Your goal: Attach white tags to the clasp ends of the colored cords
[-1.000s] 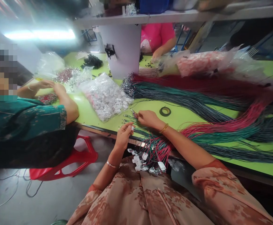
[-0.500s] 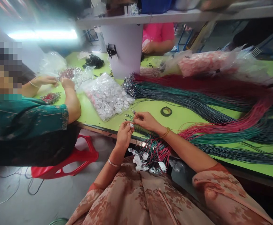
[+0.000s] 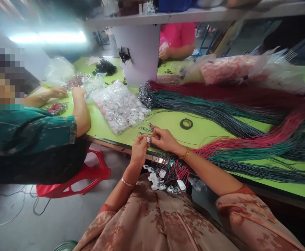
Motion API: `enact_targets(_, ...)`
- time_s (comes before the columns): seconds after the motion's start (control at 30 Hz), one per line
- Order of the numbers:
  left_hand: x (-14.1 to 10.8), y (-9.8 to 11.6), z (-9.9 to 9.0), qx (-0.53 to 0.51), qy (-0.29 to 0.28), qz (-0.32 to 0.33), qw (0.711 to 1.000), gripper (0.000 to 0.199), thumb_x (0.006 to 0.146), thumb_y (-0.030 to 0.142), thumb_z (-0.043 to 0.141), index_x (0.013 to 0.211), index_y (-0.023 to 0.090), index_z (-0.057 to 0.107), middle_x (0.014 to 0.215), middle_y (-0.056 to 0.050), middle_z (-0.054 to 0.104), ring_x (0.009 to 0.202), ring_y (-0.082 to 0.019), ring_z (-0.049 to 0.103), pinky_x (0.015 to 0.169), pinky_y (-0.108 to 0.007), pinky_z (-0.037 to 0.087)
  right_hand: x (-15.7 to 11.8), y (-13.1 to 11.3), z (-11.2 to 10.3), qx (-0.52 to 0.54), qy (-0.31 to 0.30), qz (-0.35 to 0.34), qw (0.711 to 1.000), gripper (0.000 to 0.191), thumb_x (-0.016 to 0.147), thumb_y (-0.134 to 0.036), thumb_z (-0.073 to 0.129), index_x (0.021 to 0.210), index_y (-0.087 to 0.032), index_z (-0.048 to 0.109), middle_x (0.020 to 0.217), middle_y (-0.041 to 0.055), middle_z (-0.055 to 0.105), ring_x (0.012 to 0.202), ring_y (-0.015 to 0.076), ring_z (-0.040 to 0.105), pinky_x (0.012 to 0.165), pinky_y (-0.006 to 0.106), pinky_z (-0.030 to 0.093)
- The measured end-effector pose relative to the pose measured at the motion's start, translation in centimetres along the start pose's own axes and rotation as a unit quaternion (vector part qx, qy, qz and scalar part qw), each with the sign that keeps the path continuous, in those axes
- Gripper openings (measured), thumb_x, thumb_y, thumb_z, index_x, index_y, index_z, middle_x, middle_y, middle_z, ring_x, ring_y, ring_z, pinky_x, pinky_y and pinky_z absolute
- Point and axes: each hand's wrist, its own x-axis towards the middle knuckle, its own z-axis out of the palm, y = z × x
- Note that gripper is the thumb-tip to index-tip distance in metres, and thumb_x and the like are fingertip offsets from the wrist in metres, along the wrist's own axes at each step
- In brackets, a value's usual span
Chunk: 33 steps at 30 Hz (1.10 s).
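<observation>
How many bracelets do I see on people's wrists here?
3: a silver bracelet on the camera wearer's left wrist, a golden bracelet on the right wrist, and one on the green-sleeved co-worker. Others may be hidden.

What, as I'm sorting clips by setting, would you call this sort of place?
Probably a wiring workshop: long wires lying on a table, a bag of white parts, and other people at the same table.

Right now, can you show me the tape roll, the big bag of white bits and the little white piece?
Tape roll (image 3: 191, 124): head view, its dark ring's right side.
Big bag (image 3: 123, 106): head view, its middle.
Little white piece (image 3: 148, 139): head view, the bit showing between left hand (image 3: 139, 149) and right hand (image 3: 165, 140).
</observation>
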Motion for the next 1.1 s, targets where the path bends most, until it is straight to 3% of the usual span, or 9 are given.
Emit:
enact_targets(0.4,0.5,-0.6,-0.7,0.067,0.006,-0.004,0.998,0.035,0.065,0.037,0.083,0.088,0.013,0.074,0.07,0.001,0.063,0.054,-0.004,0.047,0.053,-0.018,0.037,-0.1,0.2,-0.1,-0.038,-0.048,-0.028,0.998,0.014,0.079,-0.019,0.054,0.066,-0.017,0.054,0.059,-0.0014,0.053,0.055,0.0104,0.04,0.056,0.025,0.028)
enact_targets(0.53,-1.3,-0.3,-0.3,0.211,0.023,0.126,0.969,0.024,0.081,0.035,0.069,0.095,0.015,0.072,0.076,-0.002,0.066,0.062,-0.008,0.053,0.061,-0.022,0.044,0.7,0.9,-1.0,0.032,-0.079,0.009,0.996,0.019,0.083,-0.028,0.051,0.07,-0.015,0.057,0.061,-0.001,0.056,0.056,0.0102,0.043,0.058,0.024,0.031)
enact_targets(0.6,-3.2,-0.2,0.3,0.325,-0.012,0.276,0.904,0.018,0.088,0.028,0.06,0.097,0.017,0.071,0.088,-0.006,0.069,0.077,-0.013,0.06,0.073,-0.026,0.048,1.4,1.1,-1.8,0.087,-0.106,0.042,0.99,0.024,0.085,-0.032,0.048,0.073,-0.015,0.058,0.061,-0.0011,0.058,0.057,0.0106,0.047,0.059,0.024,0.034)
enact_targets(0.67,-5.3,-0.5,1.0,0.419,-0.148,0.41,0.796,0.018,0.09,0.019,0.055,0.098,0.018,0.07,0.096,-0.009,0.07,0.089,-0.016,0.062,0.082,-0.029,0.049,1.9,1.0,-2.2,0.095,-0.135,0.046,0.985,0.023,0.084,-0.032,0.049,0.075,-0.014,0.06,0.063,-0.0009,0.059,0.059,0.011,0.049,0.06,0.024,0.035)
enact_targets(0.77,-7.7,-1.8,1.7,0.5,-0.388,0.476,0.611,0.022,0.09,0.018,0.051,0.105,0.016,0.068,0.099,-0.01,0.072,0.086,-0.016,0.063,0.079,-0.028,0.051,1.7,0.5,-1.4,-0.004,-0.174,0.002,0.985,0.014,0.079,-0.026,0.056,0.076,-0.014,0.064,0.07,0.001,0.063,0.063,0.0117,0.051,0.063,0.025,0.035)
enact_targets(0.83,-8.3,-2.6,1.7,0.514,-0.454,0.475,0.552,0.025,0.092,0.029,0.053,0.108,0.016,0.067,0.099,-0.01,0.072,0.086,-0.017,0.063,0.079,-0.029,0.052,1.1,0.1,-0.2,-0.099,-0.177,-0.02,0.979,0.01,0.079,-0.023,0.059,0.079,-0.015,0.065,0.076,0.0037,0.066,0.067,0.0134,0.052,0.065,0.026,0.036)
enact_targets(0.93,-7.0,-2.3,0.9,0.504,-0.395,0.489,0.593,0.032,0.09,0.041,0.055,0.11,0.018,0.067,0.103,-0.011,0.072,0.093,-0.02,0.064,0.083,-0.034,0.052,0.3,0.1,1.5,-0.201,-0.165,-0.021,0.965,0.01,0.084,-0.019,0.056,0.084,-0.015,0.065,0.085,0.0081,0.068,0.073,0.0173,0.055,0.068,0.029,0.037)
enact_targets(1.03,-3.1,0.6,0.0,0.536,-0.225,0.481,0.657,0.026,0.092,0.029,0.049,0.106,0.019,0.069,0.102,-0.012,0.071,0.096,-0.022,0.063,0.087,-0.038,0.049,0.0,0.3,2.1,-0.238,-0.173,-0.02,0.956,0.013,0.088,-0.017,0.052,0.085,-0.014,0.065,0.087,0.0109,0.069,0.077,0.0197,0.057,0.07,0.03,0.038)
enact_targets(1.1,0.5,3.3,-0.4,0.608,-0.08,0.435,0.659,0.029,0.093,0.026,0.044,0.106,0.017,0.068,0.106,-0.014,0.069,0.102,-0.025,0.06,0.092,-0.041,0.045,-0.1,0.3,2.1,-0.253,-0.166,-0.033,0.952,0.015,0.09,-0.018,0.05,0.086,-0.014,0.064,0.088,0.011,0.069,0.076,0.0197,0.058,0.069,0.03,0.038)
